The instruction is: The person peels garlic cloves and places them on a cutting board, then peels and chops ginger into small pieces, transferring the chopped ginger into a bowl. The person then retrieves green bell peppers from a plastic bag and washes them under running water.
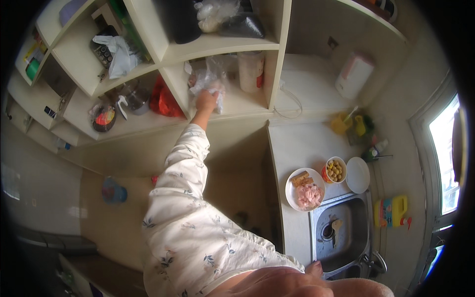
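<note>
1. Blurry bare skin fills the bottom edge, right up against the camera, and just past it is a pale top (213,252) with a leafy print, its left sleeve stretched out to the shelves.
2. Room's a kitchen: cream shelving (227,42) at the far side, light counter (294,148) on the right, bright window (445,148) at the far right.
3. Left hand (207,100) is inside a shelf compartment, fingers on a clear plastic bag (213,69). Too blurry to tell if it's really gripping it.
4. Right hand (314,269) is at the counter by the sink's near corner, mostly hidden, so can't tell its grip either.
5. What hems the bag in: a clear tub (250,72) to the right, plus a divider on the left with a red bag (167,99) behind it in the next compartment.
6. On the counter, a plate (291,195) of pink meat (309,196) and brown pieces (301,179) sits next to a bowl of yellowish bits (335,171) and a white dish (357,175).
7. Steel sink (354,235) is just below those, yellow jug (397,210) beside it.
8. Blue tub (114,190) on the floor, left of the sleeve.
</note>
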